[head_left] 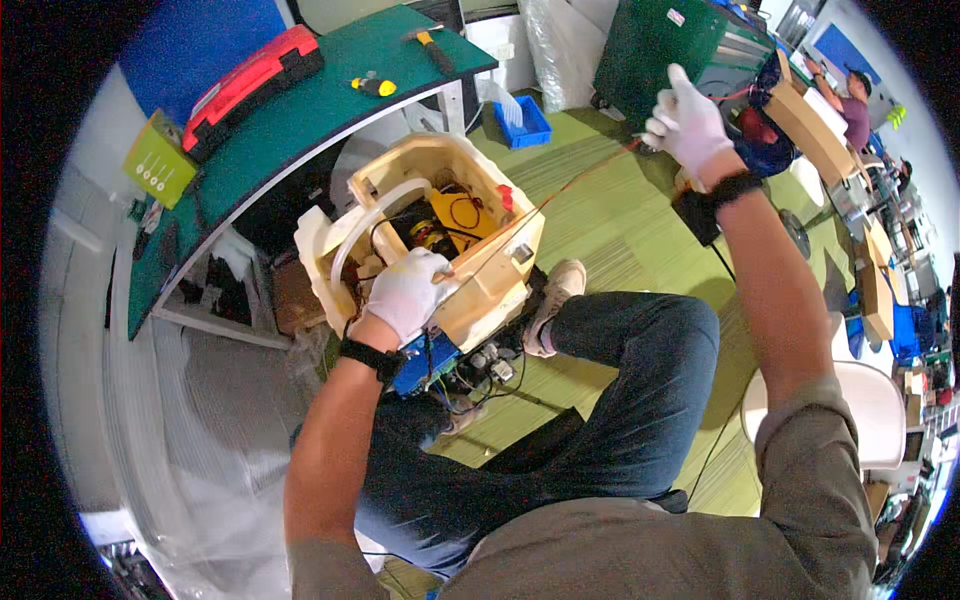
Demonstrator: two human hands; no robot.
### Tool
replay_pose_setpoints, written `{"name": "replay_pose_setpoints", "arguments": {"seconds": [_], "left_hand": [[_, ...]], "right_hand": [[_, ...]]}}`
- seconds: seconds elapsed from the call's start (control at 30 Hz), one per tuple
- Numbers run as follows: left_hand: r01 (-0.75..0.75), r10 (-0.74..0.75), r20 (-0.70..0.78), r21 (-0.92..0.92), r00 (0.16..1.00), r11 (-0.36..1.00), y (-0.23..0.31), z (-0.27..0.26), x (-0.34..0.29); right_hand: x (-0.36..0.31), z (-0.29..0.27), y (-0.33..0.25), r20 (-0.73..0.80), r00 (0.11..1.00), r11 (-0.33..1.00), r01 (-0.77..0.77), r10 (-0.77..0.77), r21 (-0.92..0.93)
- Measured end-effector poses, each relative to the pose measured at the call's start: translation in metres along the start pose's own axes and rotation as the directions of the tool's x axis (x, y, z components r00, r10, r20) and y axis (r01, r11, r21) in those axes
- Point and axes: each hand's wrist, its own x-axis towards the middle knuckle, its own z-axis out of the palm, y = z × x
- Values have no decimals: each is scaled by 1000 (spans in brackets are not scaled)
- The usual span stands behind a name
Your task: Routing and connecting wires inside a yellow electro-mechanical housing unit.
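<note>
A cream plastic housing (pixel 480 318) stands before my legs, with a yellow plate (pixel 457 222), dark and red wires and a pale bent tube (pixel 375 215) inside. My left hand (pixel 405 292), in a white glove, is at its near edge with fingers closed around a thin orange-brown wire (pixel 580 178). From there the wire runs taut, up and right, to my right hand (pixel 688 122). Also white-gloved, the right hand is raised far out with fingers curled round the wire's end and thumb up. Under the housing show a blue part (pixel 425 368) and a bundle of cables.
On a green-topped bench (pixel 270 130) lie a red and black toolbox (pixel 250 85), a hammer (pixel 436 50) and a yellow-black tool (pixel 373 87). A blue bin (pixel 523 122) sits on the floor. A dark green cabinet (pixel 660 50) stands beyond; a white chair (pixel 870 410) is at right.
</note>
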Motion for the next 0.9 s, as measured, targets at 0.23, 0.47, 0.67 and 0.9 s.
{"name": "replay_pose_setpoints", "arguments": {"seconds": [0.23,0.47,0.67,0.9], "left_hand": [[-61,44,-103,-170,994,984,-10,9,-14],[-228,243,-208,97,947,969,-34,35,-9],[-162,135,-345,-53,929,985,-7,28,0],[-138,67,-371,-167,926,976,-12,34,1]], "right_hand": [[86,-29,77,-207,969,991,-126,134,48],[106,-39,86,-105,986,990,-125,132,73],[112,-84,85,-248,963,994,-113,111,4],[108,-93,137,-375,921,684,-340,104,-645]]}}
